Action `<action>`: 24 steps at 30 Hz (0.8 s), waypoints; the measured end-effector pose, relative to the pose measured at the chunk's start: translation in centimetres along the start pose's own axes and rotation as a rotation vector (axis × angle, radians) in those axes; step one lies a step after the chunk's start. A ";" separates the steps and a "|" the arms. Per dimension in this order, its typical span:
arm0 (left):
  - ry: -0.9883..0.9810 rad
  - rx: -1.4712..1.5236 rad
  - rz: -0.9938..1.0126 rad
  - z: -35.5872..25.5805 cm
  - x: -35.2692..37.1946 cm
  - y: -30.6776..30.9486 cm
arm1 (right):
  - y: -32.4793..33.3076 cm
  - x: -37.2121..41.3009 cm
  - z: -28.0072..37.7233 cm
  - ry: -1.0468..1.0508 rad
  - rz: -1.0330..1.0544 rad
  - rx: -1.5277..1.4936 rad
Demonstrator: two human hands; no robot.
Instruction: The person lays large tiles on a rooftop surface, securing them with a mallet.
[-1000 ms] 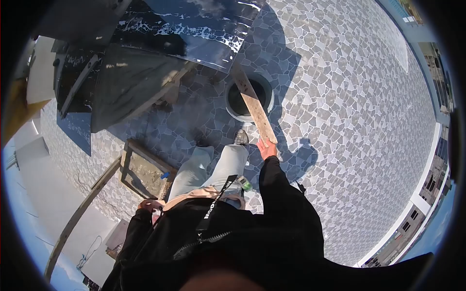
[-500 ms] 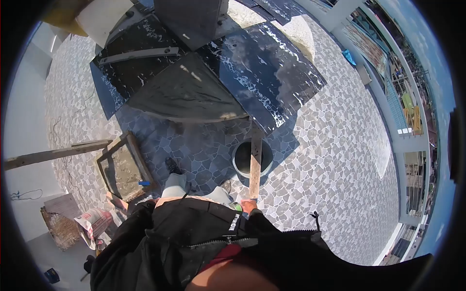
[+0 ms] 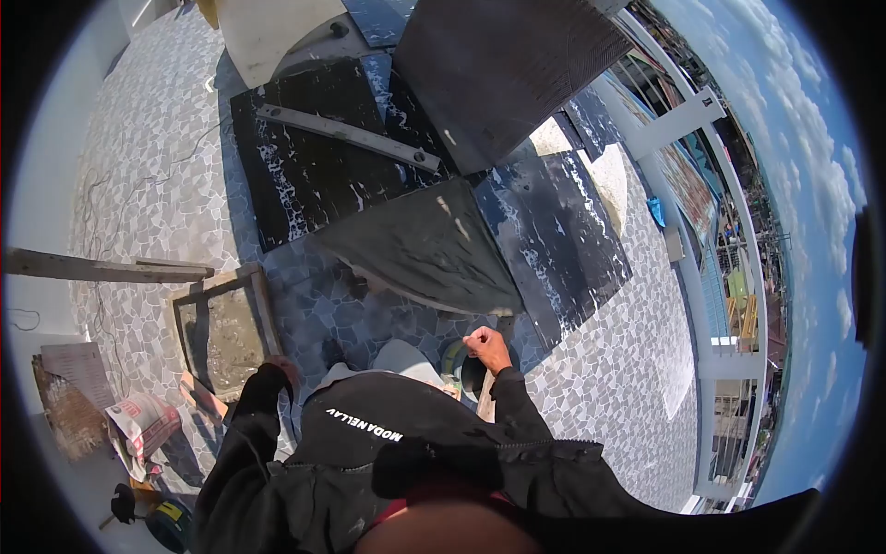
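My right hand [image 3: 487,349] is raised in front of me, fingers curled together, over a bucket [image 3: 472,377] mostly hidden by my hand and sleeve. What the fingers hold, if anything, I cannot tell. A wooden plank [image 3: 486,399] shows below the wrist, and something greenish [image 3: 452,358] lies just left of the hand. Beyond the fingertips is the curved edge of a dark grey wedge-shaped surface [image 3: 434,245], between black marble-patterned tiles [image 3: 314,166]. My left hand [image 3: 288,371] hangs low beside a wood-framed box of wet mortar [image 3: 226,342], its fingers largely hidden.
A long level-like bar [image 3: 351,137] lies across the black tiles. Behind them stands a large brown panel [image 3: 503,69]. To the left are a wooden beam [image 3: 101,268], a cement bag [image 3: 143,425] and a stained board [image 3: 74,397]. A railing wall [image 3: 729,365] runs along the right.
My right hand has lifted from the plank's near end to a place above the bucket. My view has tilted up and turned, and the left hand now shows beside the mortar box.
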State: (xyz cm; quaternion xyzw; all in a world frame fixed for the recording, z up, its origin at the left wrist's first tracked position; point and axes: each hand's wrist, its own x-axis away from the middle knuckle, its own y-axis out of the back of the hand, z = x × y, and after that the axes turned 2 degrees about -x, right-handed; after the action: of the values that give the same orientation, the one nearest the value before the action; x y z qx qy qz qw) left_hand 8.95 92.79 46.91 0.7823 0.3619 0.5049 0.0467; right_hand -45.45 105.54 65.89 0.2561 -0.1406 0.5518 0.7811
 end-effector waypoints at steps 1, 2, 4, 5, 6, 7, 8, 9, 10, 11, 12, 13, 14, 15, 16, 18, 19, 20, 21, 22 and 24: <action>-0.007 -0.091 -0.147 -4.4 1.3 3.4 | -0.7 -0.8 2.0 0.017 0.050 0.009; -0.063 -0.156 -0.276 -5.9 0.5 5.5 | -1.6 -1.3 3.8 -0.002 0.065 0.022; -0.102 -0.010 -0.477 -4.4 -5.3 8.4 | -3.6 -2.8 6.9 0.032 0.211 0.006; -0.156 0.123 -0.588 -8.1 -4.2 10.7 | -4.3 -4.4 7.0 0.016 0.235 0.012; -0.223 0.136 -0.667 -11.3 -3.6 13.6 | -5.4 -5.6 6.4 0.044 0.294 0.099; -0.261 0.013 -0.800 -10.6 -6.7 15.6 | -6.7 -6.5 6.1 0.078 0.346 0.182; -0.432 0.326 -0.713 -14.5 -5.1 18.1 | -8.3 -7.0 6.0 0.067 0.348 0.172; -0.455 0.571 -0.585 -18.8 -6.6 22.4 | -9.1 -8.2 6.5 0.168 0.426 0.312; -0.446 0.640 -0.621 -21.3 -7.6 24.4 | -9.7 -8.9 7.1 0.282 0.507 0.452; -0.446 0.723 -0.614 -22.4 -10.0 26.5 | -9.8 -9.4 7.5 0.272 0.493 0.441; -0.495 0.642 -0.623 -22.8 -13.1 28.7 | -10.0 -9.0 7.6 0.201 0.524 0.405; -0.476 0.658 -0.613 -25.9 -13.8 30.4 | -10.4 -8.3 7.2 0.131 0.561 0.371; -0.491 0.626 -0.643 -27.9 -16.2 32.4 | -10.7 -8.2 6.7 0.113 0.528 0.335; -0.502 0.636 -0.664 -30.4 -18.3 34.4 | -10.9 -7.9 5.5 0.102 0.503 0.300; -0.557 0.590 -0.652 -31.4 -22.6 36.9 | -11.1 -7.7 4.1 0.082 0.459 0.264; -0.500 0.523 -0.721 -36.1 -27.4 41.4 | -11.3 -6.6 1.6 -0.186 0.420 0.128; -0.437 0.388 -0.821 -38.2 -30.4 43.9 | -11.4 -5.9 0.5 -0.266 0.364 0.165; -0.453 0.268 -0.939 -40.0 -34.0 46.1 | -11.7 -5.1 1.1 -0.332 0.293 0.219; -0.464 0.148 -1.047 -41.5 -37.1 48.1 | -12.3 -3.5 3.3 -0.351 0.203 0.219; -0.480 0.164 -1.051 -43.1 -40.0 50.7 | -13.3 -2.4 4.3 -0.441 0.091 0.126; -0.371 -0.004 -1.021 -45.9 -45.2 54.9 | -14.5 -0.5 4.1 -0.695 -0.002 0.118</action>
State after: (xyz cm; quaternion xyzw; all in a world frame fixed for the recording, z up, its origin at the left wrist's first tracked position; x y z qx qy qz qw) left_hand -10.71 11.38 59.10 0.5828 0.6807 0.2722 0.3504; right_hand -31.80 99.13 65.47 0.4736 -0.3656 0.4380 0.6710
